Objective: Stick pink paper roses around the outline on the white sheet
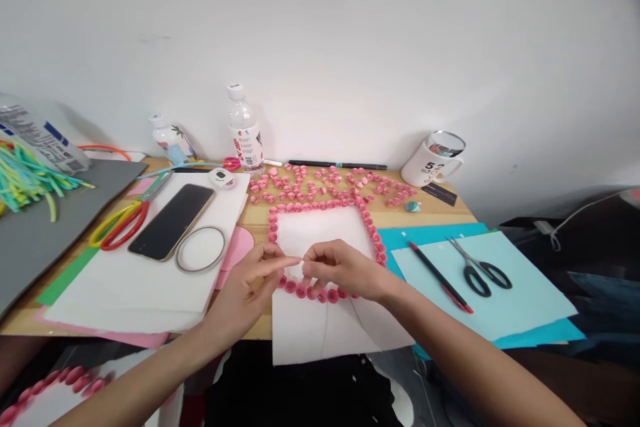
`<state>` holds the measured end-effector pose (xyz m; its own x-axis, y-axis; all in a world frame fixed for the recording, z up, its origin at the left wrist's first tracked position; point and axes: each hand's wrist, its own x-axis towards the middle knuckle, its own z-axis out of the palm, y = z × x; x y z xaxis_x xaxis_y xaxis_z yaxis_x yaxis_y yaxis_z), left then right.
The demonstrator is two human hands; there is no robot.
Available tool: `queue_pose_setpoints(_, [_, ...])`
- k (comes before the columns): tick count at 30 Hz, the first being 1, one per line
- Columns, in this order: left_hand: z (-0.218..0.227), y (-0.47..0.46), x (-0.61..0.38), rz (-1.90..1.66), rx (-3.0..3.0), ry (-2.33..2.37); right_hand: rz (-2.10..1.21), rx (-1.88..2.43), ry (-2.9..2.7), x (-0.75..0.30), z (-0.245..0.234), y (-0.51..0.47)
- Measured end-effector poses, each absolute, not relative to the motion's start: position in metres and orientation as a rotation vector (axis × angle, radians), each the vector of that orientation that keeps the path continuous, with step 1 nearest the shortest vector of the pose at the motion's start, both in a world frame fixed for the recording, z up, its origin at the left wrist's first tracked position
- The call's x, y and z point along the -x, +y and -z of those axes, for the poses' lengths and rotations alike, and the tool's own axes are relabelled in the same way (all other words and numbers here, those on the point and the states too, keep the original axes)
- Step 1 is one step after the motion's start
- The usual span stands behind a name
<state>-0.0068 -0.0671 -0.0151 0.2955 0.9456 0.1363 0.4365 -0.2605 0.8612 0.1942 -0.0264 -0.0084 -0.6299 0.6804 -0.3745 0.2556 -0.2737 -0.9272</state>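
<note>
Two hands meet over the white sheet (320,333): your left hand (250,283) and right hand (345,270) both pinch a tiny white scrap (302,261) between fingertips, held low just above the bottom row of pink roses (310,291), where fine control is easiest.

Bare left hand (249,287) and bare right hand (345,271), fingers slim. The left forearm (165,363) and right forearm (465,353) were bare as well, uncovered right down to the frame edge. Nails were too small to tell.
</note>
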Motion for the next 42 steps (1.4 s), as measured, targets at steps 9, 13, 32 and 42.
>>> queue_pose_setpoints(9, [0.036, -0.056, 0.021, -0.849, -2.369, 1.280, -1.099, 1.388, -2.876, -0.201, 0.009, 0.011])
queue_pose_setpoints(13, [0.043, -0.057, 0.020, -0.664, -2.491, 1.248, -1.086, 1.256, -3.131, -0.176, 0.015, 0.015])
queue_pose_setpoints(32, [0.056, -0.063, 0.028, -0.683, -2.441, 1.197, -1.170, 1.517, -3.110, -0.137, 0.000, 0.016])
queue_pose_setpoints(42, [0.058, -0.069, 0.029, -0.691, -2.356, 1.204, -1.128, 1.549, -3.118, -0.135, 0.003, 0.016])
